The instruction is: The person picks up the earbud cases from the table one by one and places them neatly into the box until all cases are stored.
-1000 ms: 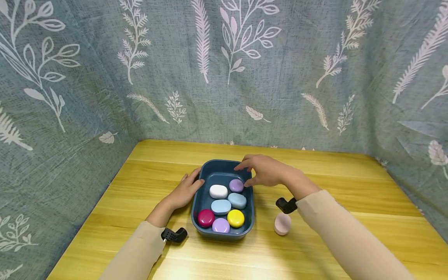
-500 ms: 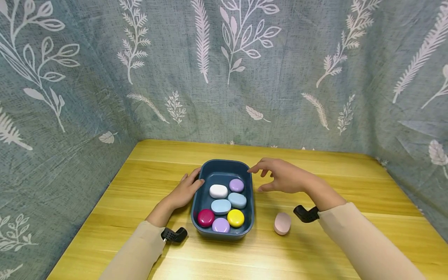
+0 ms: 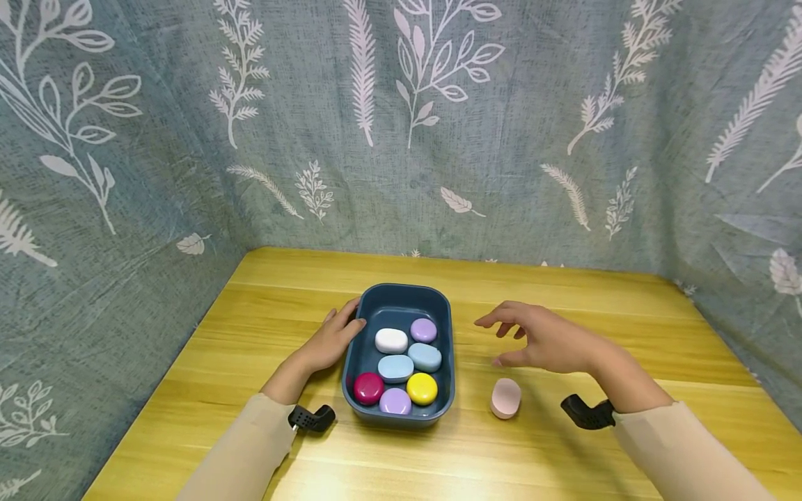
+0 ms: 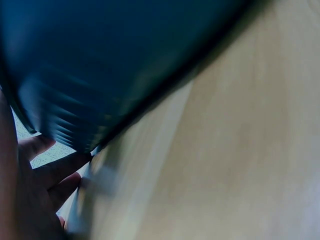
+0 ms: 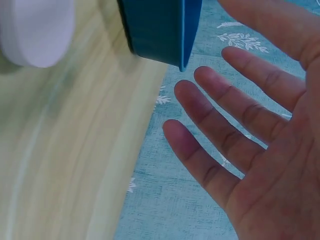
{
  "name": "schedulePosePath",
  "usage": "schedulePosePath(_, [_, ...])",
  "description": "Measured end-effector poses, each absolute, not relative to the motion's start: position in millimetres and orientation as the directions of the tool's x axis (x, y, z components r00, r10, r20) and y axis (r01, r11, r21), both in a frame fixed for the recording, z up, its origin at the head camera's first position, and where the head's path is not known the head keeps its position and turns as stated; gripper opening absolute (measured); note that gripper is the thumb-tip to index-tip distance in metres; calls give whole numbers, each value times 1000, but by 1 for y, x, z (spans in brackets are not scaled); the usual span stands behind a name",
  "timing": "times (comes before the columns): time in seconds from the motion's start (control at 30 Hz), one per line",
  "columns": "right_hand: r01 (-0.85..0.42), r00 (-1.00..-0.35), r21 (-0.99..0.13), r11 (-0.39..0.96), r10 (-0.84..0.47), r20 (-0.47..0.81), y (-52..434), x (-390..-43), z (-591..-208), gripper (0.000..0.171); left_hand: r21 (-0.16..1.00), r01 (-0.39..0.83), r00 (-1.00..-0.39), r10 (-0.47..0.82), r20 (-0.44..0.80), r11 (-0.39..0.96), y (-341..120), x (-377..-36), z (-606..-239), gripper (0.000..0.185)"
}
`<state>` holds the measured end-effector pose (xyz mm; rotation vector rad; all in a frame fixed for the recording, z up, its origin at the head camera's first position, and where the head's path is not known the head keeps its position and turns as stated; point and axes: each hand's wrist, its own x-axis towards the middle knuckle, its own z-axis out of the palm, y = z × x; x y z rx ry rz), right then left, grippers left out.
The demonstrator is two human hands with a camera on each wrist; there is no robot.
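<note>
A dark blue plastic box (image 3: 398, 417) stands on the table in the head view. In it lie several smooth, rounded soap-like bars, including a white bar (image 3: 391, 341), a yellow bar (image 3: 422, 389) and a crimson bar (image 3: 368, 388). My left hand (image 3: 326, 342) holds the box's left wall, thumb over the rim and fingers outside; the left wrist view shows fingertips (image 4: 75, 162) against its outer side. My right hand (image 3: 551, 341) hovers right of the box, fingers spread and holding nothing. A pale pink bar (image 3: 505, 399) sits on the table below that hand.
The wooden table (image 3: 401, 466) bears the box and the pink bar. A grey-blue curtain (image 3: 514, 125) with white leaf prints hangs behind and along both sides. Black wrist cameras (image 3: 589, 412) are strapped to both wrists.
My right hand has drawn away from over the box's right rim, moving right and nearer the front, toward the pink bar. My left hand, the box and the bars stay in place.
</note>
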<state>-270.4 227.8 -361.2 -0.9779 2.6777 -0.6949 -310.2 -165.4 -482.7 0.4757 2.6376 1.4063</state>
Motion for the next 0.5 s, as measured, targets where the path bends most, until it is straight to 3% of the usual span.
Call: schedulePosePath(0.5, [-551, -753, -504, 665, -656, -43, 247, -246, -386, 61, 827, 208, -947, 321, 35, 522, -167, -309, -482, 61])
